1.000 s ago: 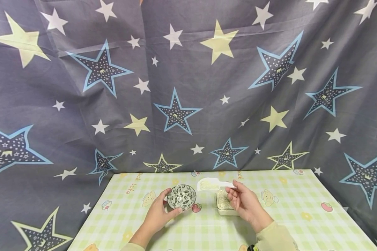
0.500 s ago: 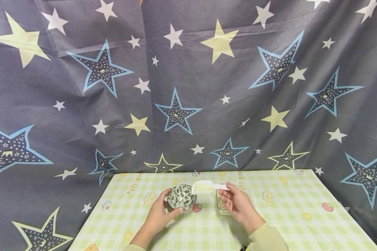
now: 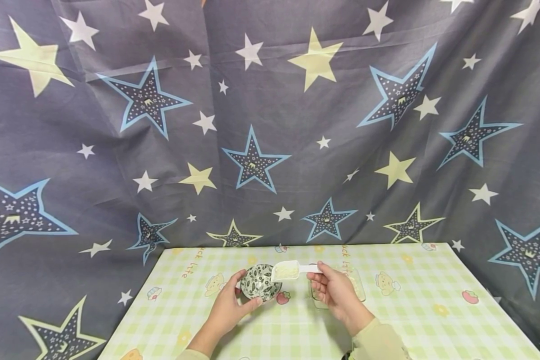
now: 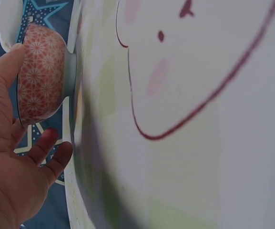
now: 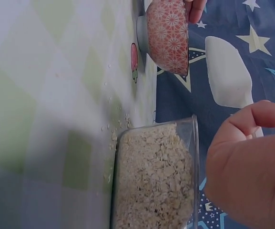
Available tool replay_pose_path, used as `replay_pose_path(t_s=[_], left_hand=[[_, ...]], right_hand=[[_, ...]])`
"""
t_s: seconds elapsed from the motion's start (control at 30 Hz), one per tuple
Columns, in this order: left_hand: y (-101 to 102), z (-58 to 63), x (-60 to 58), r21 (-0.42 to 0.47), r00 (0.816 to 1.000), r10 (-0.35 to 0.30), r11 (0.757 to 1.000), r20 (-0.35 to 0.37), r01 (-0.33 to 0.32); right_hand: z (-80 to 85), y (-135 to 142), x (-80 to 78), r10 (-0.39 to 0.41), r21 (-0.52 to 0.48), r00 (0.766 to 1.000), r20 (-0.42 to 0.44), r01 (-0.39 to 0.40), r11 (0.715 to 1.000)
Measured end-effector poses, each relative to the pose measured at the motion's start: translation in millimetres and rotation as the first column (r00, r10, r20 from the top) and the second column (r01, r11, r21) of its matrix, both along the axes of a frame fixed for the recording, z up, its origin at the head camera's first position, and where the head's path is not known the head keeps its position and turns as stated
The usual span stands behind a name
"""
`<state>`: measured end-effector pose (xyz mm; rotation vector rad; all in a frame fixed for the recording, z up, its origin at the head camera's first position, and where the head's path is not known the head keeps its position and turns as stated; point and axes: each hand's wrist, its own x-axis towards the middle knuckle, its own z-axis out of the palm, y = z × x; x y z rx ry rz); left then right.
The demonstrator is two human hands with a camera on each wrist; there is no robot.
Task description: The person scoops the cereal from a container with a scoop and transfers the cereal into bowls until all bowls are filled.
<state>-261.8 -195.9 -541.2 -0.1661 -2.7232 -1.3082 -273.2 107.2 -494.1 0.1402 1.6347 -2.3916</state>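
Note:
My left hand (image 3: 227, 307) holds a small bowl (image 3: 255, 290) at its rim, thumb on the near side and fingers on the far side. The bowl has a dark leaf pattern inside and a red flower pattern outside (image 4: 42, 74); its foot is at the tabletop. My right hand (image 3: 337, 295) pinches the handle of a white scoop (image 5: 228, 71) loaded with pale flakes (image 3: 288, 271). The scoop's tip overlaps the bowl's right rim in the head view. Below the right hand stands a clear rectangular container (image 5: 195, 143) of oat flakes (image 5: 154, 176), partly hidden by that hand in the head view.
A green checked tablecloth (image 3: 171, 310) with cartoon prints covers the table. Some loose flakes (image 5: 113, 136) lie on it beside the container. A dark curtain with stars (image 3: 270, 125) hangs behind the table's back edge.
My right hand has moved left with the loaded scoop, from over the container to the bowl's right rim. The left hand and the bowl have stayed in place.

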Motion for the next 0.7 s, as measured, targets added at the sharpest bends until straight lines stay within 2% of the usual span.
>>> replay_pose_path(t_s=[0.4, 0.7], left_hand=[[-0.6, -0.4, -0.7, -0.006, 1.0, -0.006, 1.0, -0.001, 0.006], [-0.5, -0.6, 0.5, 0.001, 1.0, -0.008, 1.0, 0.002, 0.008]], right_hand=[[-3.1, -7.6, -0.1, 0.03, 0.117, 0.999, -0.042, -0.025, 0.993], [1.1, -15.1, 5.9, 0.048, 0.187, 0.995, -0.082, -0.032, 0.982]])
